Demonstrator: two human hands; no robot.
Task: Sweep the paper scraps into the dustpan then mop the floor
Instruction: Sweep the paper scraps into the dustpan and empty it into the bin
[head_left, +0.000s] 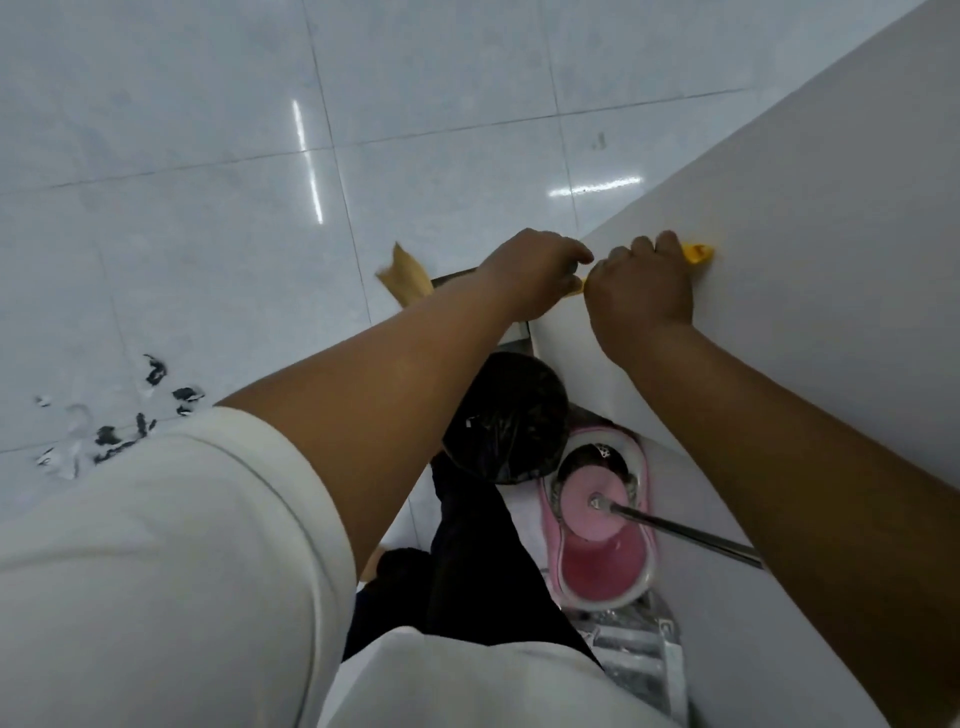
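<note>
Yellow broom handle (698, 254) is clenched by both grips, L hand (535, 275) & R hand (641, 291), fingers curled round it, knuckles up, arms stretched fwd at the white table (779, 208) edge. Below, a mop (675, 530) is stood in a pink bucket (602, 577) beside a black-bagged bin (506, 415). Paper scraps (119, 415) are scattered on the tiled floor (182, 130) at left, well apart from the broom bristles (402, 275) farther out.

**Bright, even light; soft, bowed picture**

The glossy pale tiled floor (182, 156) throws back two long white streaks of glare from lamps above. Shadows are faint. The straw-coloured broom head (402, 275) smears with motion blur. The left hand (535, 275) and right hand (644, 291), gripping the yellow plastic handle (698, 254), look soft. Tile joints bow towards the edges. The black-and-white paper scraps (119, 415) are fuzzy.
</note>
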